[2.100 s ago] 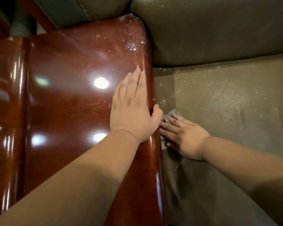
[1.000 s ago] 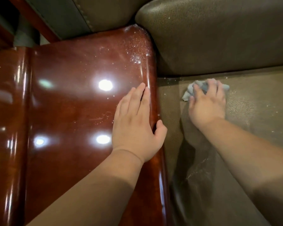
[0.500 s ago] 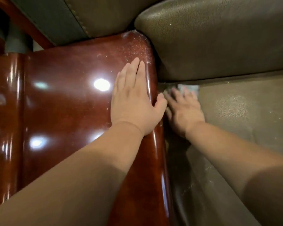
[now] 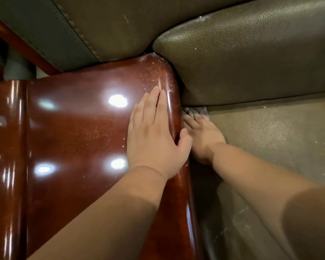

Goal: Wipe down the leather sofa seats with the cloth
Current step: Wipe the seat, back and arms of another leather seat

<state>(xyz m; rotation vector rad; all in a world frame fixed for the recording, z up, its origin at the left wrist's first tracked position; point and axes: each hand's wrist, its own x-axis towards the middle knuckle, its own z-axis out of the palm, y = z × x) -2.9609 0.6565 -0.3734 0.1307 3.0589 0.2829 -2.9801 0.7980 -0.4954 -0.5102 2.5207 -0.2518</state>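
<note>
Since the earlier frame, right hand [image 4: 203, 136] had pushed the cloth [image 4: 196, 110] into the seat's [image 4: 270, 132] far-left corner, fingers flat. Left hand [image 4: 154, 136] lay open on the armrest [image 4: 73, 128]. Next: sweep nearward.

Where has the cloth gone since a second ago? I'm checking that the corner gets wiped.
Yes. The cloth under the right hand has moved left along the seat, into the corner beside the wooden armrest.
</note>
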